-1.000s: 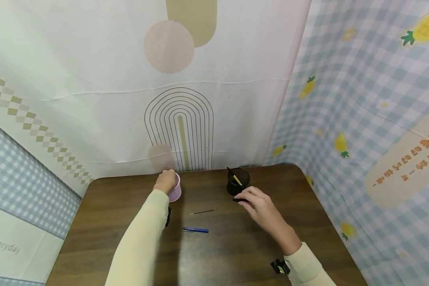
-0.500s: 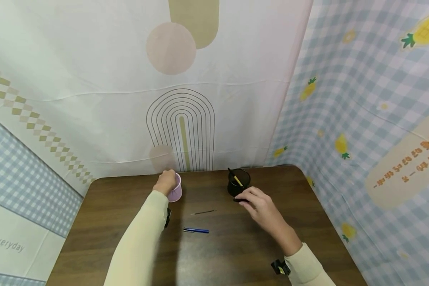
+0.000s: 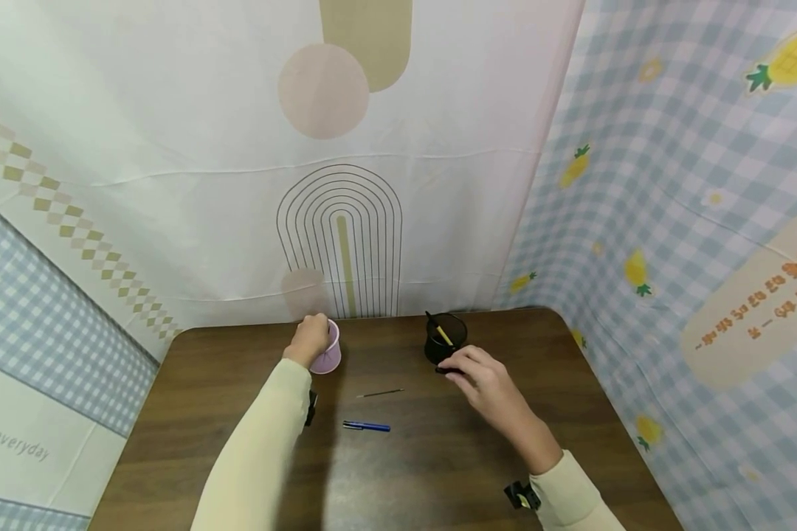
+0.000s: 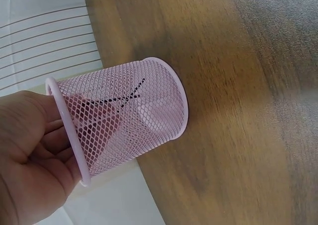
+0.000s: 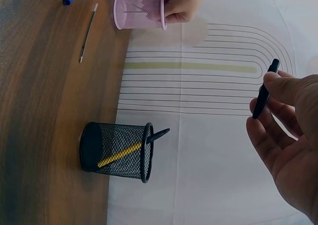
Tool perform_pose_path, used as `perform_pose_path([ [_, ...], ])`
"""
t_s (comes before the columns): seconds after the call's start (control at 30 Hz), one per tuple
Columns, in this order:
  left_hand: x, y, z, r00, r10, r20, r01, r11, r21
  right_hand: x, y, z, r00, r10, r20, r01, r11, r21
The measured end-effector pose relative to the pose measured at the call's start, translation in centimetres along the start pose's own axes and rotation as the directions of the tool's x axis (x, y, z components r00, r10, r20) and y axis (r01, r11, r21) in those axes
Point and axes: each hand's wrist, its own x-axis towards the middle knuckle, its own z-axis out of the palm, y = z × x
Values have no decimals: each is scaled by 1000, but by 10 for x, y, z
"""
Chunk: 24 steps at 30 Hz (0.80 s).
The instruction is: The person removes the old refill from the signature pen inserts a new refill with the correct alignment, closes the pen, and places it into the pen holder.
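Note:
At the back left, my left hand (image 3: 311,338) reaches over the rim of a pink mesh pen holder (image 4: 124,115). Its fingers are inside the holder, seen through the mesh. Thin dark sticks (image 4: 114,100) lie by the fingertips; whether the fingers grip them is hard to make out. Thumb and fingers of my right hand (image 3: 481,376) pinch a short black pen part (image 5: 263,93) above the table, in front of a black mesh pen holder (image 5: 119,150). A yellow and black pen (image 5: 121,154) leans inside that holder, its dark end past the rim.
Between the holders a thin pen refill (image 3: 380,393) lies on the brown wooden table (image 3: 425,472). Nearer the front lies a blue pen (image 3: 367,425). Patterned cloth (image 3: 452,236) hangs behind the table's back edge and along both sides.
The head view has shifted very slightly. Both hands stay in place: the left in the pink pen holder, the right with the black pen part.

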Motion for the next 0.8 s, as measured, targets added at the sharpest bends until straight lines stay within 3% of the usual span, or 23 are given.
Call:
perform_pose_path([
  [0.13,-1,-2,-1,1000,9,0,-9,1000,1,0,0,-1,1000,5,-1,-5,1000,0],
  [0.5,-10,2,-13,994,82,-77,-79,996,41,2,2,-6,1000,7,-14,-7,1000,-7],
  [0.8,-21,4,-14,977,125,-173,-129,992,-10,4,1,-10,1000,18,-2,-19,1000,-19],
])
